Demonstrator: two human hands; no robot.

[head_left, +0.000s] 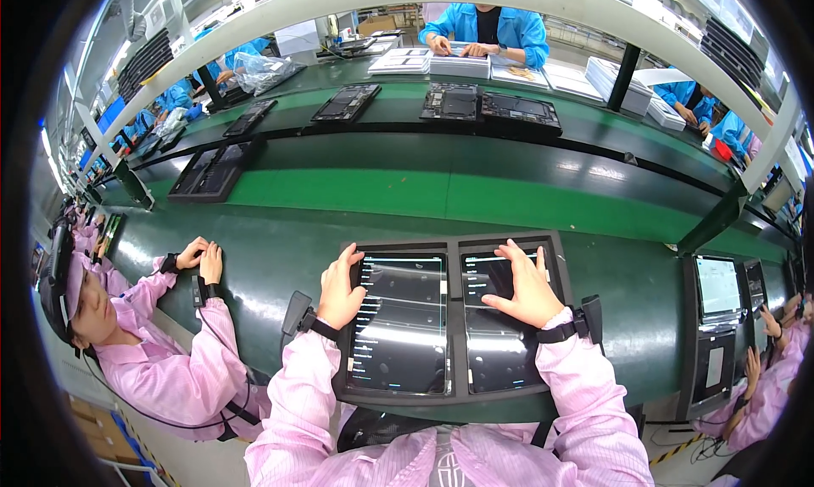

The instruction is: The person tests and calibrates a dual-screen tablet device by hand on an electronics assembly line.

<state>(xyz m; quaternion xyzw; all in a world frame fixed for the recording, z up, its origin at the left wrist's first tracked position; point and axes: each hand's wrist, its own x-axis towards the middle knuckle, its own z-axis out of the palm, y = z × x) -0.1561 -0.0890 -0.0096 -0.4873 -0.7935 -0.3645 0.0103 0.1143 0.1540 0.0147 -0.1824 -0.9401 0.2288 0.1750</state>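
Note:
Two tablets with lit dark screens lie side by side in a black foam tray [455,317] directly before me. Lines of small pale text run down the left tablet [403,326]; the right tablet [500,351] shows a shorter list near its top. At the outer edge of the left tablet rests my left hand [341,288], fingers stretched forward and thumb over the screen's border. My right hand [527,288] spreads over the upper part of the right tablet, hiding some of it. Neither hand grasps anything. Both wrists carry dark strapped devices.
A person in pink [170,351] sits at my left, hands on the green bench [280,233]. Beyond it, opened tablets [449,101] lie on a belt line. A metal post [721,207] stands right. Another tray [710,364] with tablets lies farther right, beside another worker's hands.

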